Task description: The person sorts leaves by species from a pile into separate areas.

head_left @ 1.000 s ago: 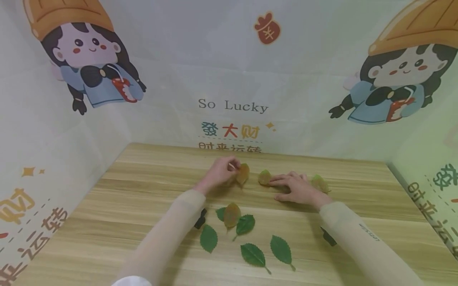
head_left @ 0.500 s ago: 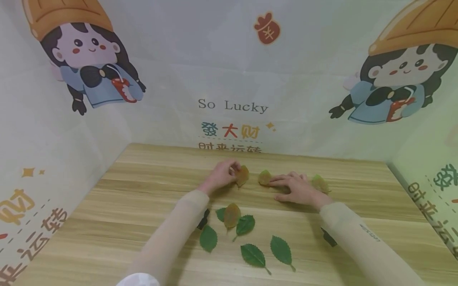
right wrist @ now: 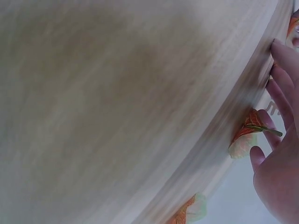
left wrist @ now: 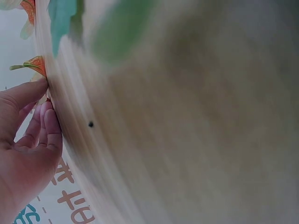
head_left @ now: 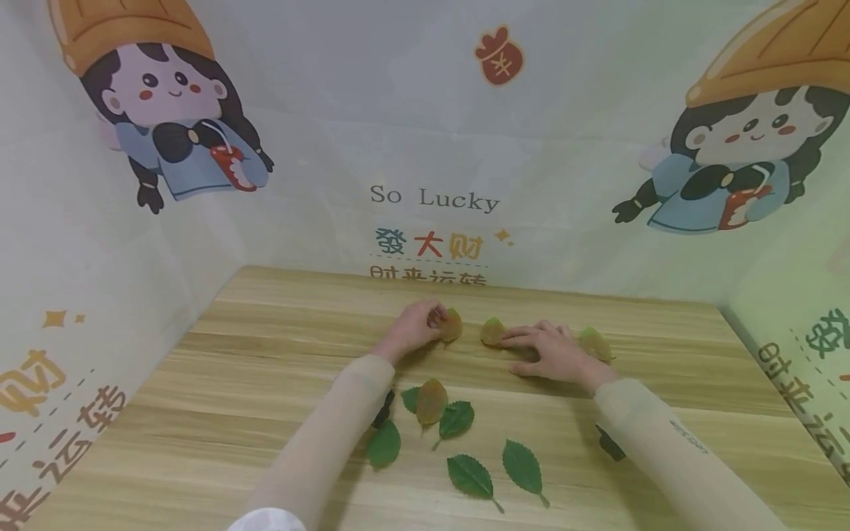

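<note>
Left hand at left edge of orange leaf

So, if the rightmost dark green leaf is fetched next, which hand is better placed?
Probably the right hand: it looks nearer that green leaf and isn't visibly gripping anything, while the left hand is curled at an orange-brown leaf.

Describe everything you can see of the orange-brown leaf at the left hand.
The orange-brown leaf looks thin, with orange veining and a slim green stem visible in the left wrist view. It appears curled, the stem raised off the wood-grain table. It sits toward the table's far edge, its left side pinched and partly hidden by the left hand. Whether it's real or artificial, I can't tell.
</note>
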`<state>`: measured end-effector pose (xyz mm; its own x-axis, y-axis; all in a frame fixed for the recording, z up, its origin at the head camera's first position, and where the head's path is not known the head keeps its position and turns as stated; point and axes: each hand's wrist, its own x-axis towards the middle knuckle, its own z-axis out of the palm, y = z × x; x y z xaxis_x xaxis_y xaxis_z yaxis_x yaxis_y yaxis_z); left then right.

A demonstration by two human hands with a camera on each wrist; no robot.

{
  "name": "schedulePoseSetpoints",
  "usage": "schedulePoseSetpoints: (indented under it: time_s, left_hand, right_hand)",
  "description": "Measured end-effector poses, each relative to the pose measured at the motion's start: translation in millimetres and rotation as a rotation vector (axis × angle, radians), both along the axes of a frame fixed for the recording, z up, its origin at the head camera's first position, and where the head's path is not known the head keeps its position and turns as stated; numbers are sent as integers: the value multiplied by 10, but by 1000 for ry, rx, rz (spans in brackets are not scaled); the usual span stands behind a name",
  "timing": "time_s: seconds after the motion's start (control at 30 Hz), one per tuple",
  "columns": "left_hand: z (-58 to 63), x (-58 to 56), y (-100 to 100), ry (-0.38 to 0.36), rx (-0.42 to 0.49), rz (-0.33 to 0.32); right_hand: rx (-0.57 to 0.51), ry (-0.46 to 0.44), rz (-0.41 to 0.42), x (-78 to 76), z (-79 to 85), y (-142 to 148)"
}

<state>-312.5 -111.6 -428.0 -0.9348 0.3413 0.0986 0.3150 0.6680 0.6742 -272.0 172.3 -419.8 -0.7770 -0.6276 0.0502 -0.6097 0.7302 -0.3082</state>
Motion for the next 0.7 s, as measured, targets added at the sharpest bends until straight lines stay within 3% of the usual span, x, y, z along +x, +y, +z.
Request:
schedulePoseSetpoints:
  time_s: [0.37, 0.7]
  left_hand:
    - [-31, -49, -5, 1, -43, 12]
    - [37, 10, -13, -15, -57, -3]
  right_hand:
    - [-44, 24, -26, -6, -5, -13]
    - [-62, 48, -36, -15, 12, -51]
